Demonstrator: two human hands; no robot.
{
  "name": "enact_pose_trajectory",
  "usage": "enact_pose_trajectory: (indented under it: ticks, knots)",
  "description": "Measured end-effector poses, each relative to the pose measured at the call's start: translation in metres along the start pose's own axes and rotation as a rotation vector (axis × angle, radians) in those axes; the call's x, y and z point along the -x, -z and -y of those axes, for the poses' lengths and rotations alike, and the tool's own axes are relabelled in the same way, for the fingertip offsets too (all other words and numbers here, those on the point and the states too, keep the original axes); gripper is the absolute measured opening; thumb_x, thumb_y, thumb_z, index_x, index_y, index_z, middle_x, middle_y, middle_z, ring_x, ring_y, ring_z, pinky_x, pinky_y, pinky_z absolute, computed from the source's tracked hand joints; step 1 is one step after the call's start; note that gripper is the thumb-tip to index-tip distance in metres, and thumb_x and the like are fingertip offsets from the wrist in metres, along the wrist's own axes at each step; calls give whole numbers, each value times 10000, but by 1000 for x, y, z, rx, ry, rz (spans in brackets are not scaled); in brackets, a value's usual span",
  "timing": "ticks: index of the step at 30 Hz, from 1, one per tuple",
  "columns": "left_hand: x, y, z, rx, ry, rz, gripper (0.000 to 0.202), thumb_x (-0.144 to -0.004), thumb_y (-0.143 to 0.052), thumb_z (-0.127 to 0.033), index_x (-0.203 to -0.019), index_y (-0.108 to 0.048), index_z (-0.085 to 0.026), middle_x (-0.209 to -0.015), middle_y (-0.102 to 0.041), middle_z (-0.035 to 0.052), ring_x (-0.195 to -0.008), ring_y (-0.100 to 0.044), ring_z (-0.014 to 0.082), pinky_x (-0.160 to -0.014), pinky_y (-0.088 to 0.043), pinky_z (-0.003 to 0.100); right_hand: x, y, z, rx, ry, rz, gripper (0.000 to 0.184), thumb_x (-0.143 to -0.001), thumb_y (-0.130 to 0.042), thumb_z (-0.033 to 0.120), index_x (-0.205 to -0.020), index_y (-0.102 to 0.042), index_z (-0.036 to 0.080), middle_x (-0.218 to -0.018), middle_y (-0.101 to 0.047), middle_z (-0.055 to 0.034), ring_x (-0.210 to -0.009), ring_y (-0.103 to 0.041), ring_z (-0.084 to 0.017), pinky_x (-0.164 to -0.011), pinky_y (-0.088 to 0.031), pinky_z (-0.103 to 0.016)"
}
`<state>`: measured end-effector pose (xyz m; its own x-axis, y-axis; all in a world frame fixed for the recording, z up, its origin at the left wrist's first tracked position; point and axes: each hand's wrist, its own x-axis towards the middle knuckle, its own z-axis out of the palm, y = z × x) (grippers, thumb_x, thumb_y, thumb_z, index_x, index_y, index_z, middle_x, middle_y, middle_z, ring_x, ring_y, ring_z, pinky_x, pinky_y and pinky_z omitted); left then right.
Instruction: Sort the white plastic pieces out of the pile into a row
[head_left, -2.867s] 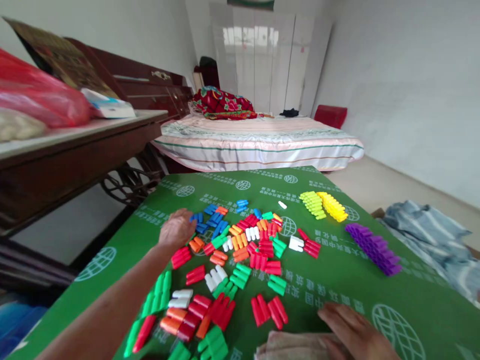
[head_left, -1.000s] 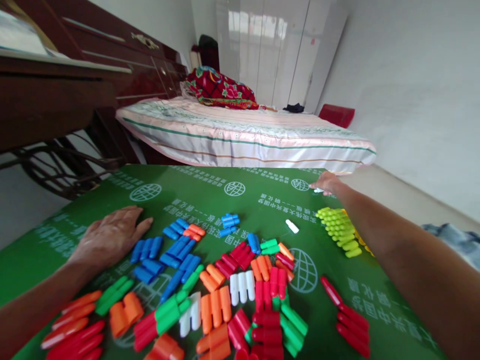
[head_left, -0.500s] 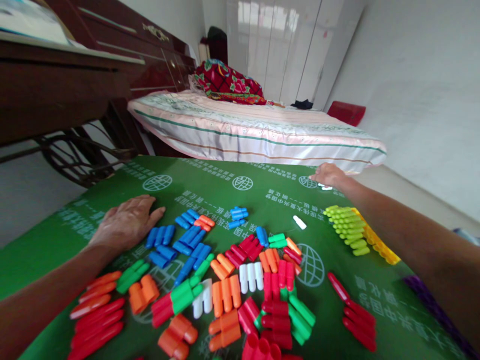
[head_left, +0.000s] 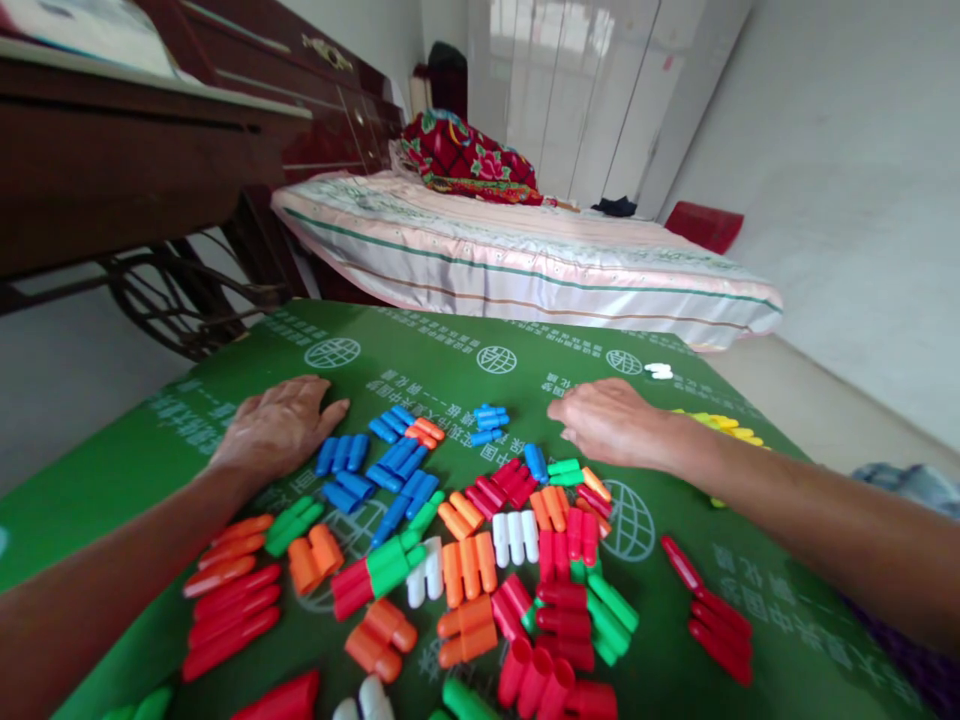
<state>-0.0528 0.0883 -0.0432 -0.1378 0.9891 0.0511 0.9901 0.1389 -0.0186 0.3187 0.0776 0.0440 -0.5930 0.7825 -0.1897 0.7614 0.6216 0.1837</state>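
My left hand (head_left: 277,425) lies flat on the green board (head_left: 420,340), fingers stretched, holding nothing. Just right of it are blue bullet-shaped plastic pieces (head_left: 341,455) in joined groups, some beside a small orange group (head_left: 425,433). My right hand (head_left: 604,420) is low over the board, its fingers curled down and closed. It covers the spot where a loose white piece lay, and what is in the fingers is hidden. Left of it sits a separate blue cluster (head_left: 489,424). Red pieces (head_left: 514,482), a white group (head_left: 515,538) and an orange group (head_left: 469,568) spread out nearer me.
At the far right lie small white pieces (head_left: 658,371). Yellow pieces (head_left: 724,425) are partly hidden behind my right forearm. More red pieces (head_left: 718,630) lie near right. A bed (head_left: 525,265) stands beyond the board, and a wooden sewing table (head_left: 127,170) at left.
My right hand has come from the white pieces at the far right back leftward and nearer, over the loose white piece. My left hand stays flat; the view has shifted slightly.
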Motion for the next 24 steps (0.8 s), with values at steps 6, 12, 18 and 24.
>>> enact_pose_trajectory:
  ticks: [6,12,18,24]
  knots:
    - [-3,-2,1,2,17,-3,676,-914,-220,-502,-1377,-429,-56,-1490,-416,186,-1367,-387,349,-1136,-293,510,-13,-26,-40,-38,-215,249,155,-781,-703,284,-905,-751,205,-922,-744,-97,-858,-703,-238,-617,-466,-263]
    - [-10,-8,8,-36,17,5,728,-895,-170,-528,-1397,-410,-58,-1502,-407,170,-1388,-366,325,-1145,-289,488,-19,-43,-77,-131,-178,114,328,-782,-680,213,-1106,-709,262,-948,-753,-13,-889,-682,-173,-676,-450,-222]
    - [-10,-7,5,-49,29,14,725,-886,-182,-513,-1387,-426,-49,-1494,-417,172,-1383,-376,321,-1150,-285,479,-16,-64,-164,139,-495,58,381,-861,-577,234,-1233,-655,255,-1144,-720,-95,-1042,-661,-241,-790,-466,-282]
    - [-9,-7,5,-33,10,-18,751,-873,-166,-543,-1368,-445,-52,-1474,-438,180,-1370,-394,327,-1134,-307,495,-1,-97,-201,210,-456,108,430,-898,-515,225,-1321,-590,235,-1131,-723,-129,-1044,-662,-246,-809,-455,-296]
